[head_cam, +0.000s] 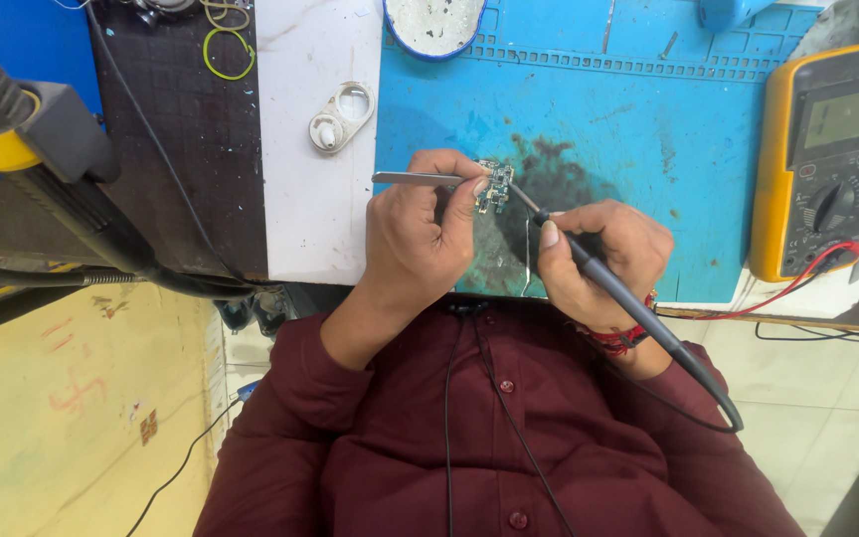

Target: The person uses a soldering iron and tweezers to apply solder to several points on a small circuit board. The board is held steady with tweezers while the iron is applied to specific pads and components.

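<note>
- Left hand point(415, 239): fingers pinched around metal tweezers point(415, 179), tips on the small circuit board point(494, 186).
- Right hand point(603, 261) grips the soldering iron point(608, 283), tip touching the board from 4 o'clock.
- Board sits mid blue mat point(648, 129), dark stain under it.
- Open mat toward 12 and 2; yellow multimeter point(825, 159) at 3, bench edge right under both wrists.

Blue mat point(648, 129), yellow multimeter point(827, 159)
</note>
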`<move>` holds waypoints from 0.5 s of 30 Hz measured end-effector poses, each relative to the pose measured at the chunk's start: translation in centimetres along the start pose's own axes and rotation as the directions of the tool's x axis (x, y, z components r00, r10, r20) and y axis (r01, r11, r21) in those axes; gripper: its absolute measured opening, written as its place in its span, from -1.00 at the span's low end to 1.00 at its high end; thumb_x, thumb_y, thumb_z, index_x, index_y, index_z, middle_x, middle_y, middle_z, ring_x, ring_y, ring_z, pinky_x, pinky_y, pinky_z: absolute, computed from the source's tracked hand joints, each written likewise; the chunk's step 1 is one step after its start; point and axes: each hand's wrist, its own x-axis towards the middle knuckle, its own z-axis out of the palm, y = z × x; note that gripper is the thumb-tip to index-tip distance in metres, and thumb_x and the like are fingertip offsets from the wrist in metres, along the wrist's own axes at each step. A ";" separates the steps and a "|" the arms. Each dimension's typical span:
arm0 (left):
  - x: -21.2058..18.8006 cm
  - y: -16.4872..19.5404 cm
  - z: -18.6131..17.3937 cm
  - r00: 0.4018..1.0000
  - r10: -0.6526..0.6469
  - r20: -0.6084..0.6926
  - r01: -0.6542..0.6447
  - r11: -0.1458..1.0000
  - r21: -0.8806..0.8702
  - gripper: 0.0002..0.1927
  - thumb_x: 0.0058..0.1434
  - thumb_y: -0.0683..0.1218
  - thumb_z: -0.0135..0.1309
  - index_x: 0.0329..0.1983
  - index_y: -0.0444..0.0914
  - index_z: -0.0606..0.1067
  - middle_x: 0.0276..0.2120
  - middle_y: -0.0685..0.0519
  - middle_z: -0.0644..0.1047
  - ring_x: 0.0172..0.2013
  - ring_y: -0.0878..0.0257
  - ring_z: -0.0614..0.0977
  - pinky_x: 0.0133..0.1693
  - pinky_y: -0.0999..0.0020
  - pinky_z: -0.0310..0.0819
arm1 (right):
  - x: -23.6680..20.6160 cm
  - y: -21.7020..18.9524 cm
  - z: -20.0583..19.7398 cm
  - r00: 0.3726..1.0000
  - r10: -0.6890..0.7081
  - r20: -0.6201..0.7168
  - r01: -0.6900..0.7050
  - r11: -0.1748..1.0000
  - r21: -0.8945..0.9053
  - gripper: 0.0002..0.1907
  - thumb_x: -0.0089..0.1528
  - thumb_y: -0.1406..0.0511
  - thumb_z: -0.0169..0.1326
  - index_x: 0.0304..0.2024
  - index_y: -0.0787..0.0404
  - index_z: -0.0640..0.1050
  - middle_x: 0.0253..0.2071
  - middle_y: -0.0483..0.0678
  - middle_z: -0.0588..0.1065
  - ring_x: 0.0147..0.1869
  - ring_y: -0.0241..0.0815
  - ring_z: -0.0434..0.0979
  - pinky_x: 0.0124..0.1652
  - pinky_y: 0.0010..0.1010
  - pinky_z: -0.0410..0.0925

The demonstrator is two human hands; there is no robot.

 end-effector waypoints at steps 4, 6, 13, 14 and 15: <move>0.0 0.0 0.0 1.000 -0.006 0.006 0.006 1.000 0.010 -0.92 0.42 -0.21 0.13 -0.09 -0.27 0.47 -0.32 0.05 0.63 -0.48 0.32 0.63 -0.41 0.41 0.45 | 0.0 0.0 0.0 1.000 -0.009 -0.006 0.009 1.000 0.005 -0.91 0.25 0.42 0.25 -0.29 0.27 0.56 -0.37 -0.05 0.57 -0.46 -0.24 0.50 -0.41 -0.48 0.30; 0.0 0.0 0.0 1.000 -0.007 0.004 0.007 1.000 0.009 -0.93 0.43 -0.21 0.13 -0.09 -0.27 0.47 -0.32 0.05 0.63 -0.47 0.32 0.64 -0.41 0.41 0.46 | 0.0 0.0 0.1 1.000 -0.011 -0.007 0.011 1.000 0.009 -0.91 0.24 0.42 0.25 -0.29 0.27 0.56 -0.38 -0.05 0.56 -0.43 -0.22 0.49 -0.42 -0.48 0.30; 0.0 0.0 0.1 1.000 -0.010 0.001 0.010 1.000 0.002 -0.93 0.43 -0.21 0.13 -0.09 -0.27 0.47 -0.32 0.05 0.63 -0.47 0.32 0.64 -0.41 0.41 0.47 | 0.0 0.0 0.0 1.000 -0.005 -0.007 0.005 1.000 0.006 -0.91 0.24 0.41 0.25 -0.28 0.27 0.57 -0.40 -0.06 0.55 -0.46 -0.24 0.49 -0.41 -0.48 0.30; 0.0 0.0 0.0 1.000 -0.010 0.004 0.010 1.000 0.000 -0.93 0.43 -0.21 0.13 -0.10 -0.27 0.47 -0.31 0.05 0.63 -0.48 0.32 0.64 -0.41 0.41 0.46 | 0.0 -0.1 0.0 1.000 0.000 -0.004 0.000 1.000 0.006 -0.92 0.24 0.41 0.25 -0.28 0.27 0.57 -0.40 -0.06 0.55 -0.45 -0.24 0.49 -0.41 -0.48 0.30; 0.0 0.0 0.0 1.000 -0.010 0.008 0.010 1.000 -0.003 -0.93 0.43 -0.21 0.12 -0.10 -0.28 0.47 -0.31 0.05 0.64 -0.48 0.32 0.64 -0.42 0.41 0.46 | 0.0 -0.1 -0.1 1.000 0.006 0.000 -0.006 1.000 0.007 -0.92 0.24 0.42 0.25 -0.28 0.27 0.57 -0.40 -0.06 0.55 -0.43 -0.23 0.49 -0.42 -0.48 0.30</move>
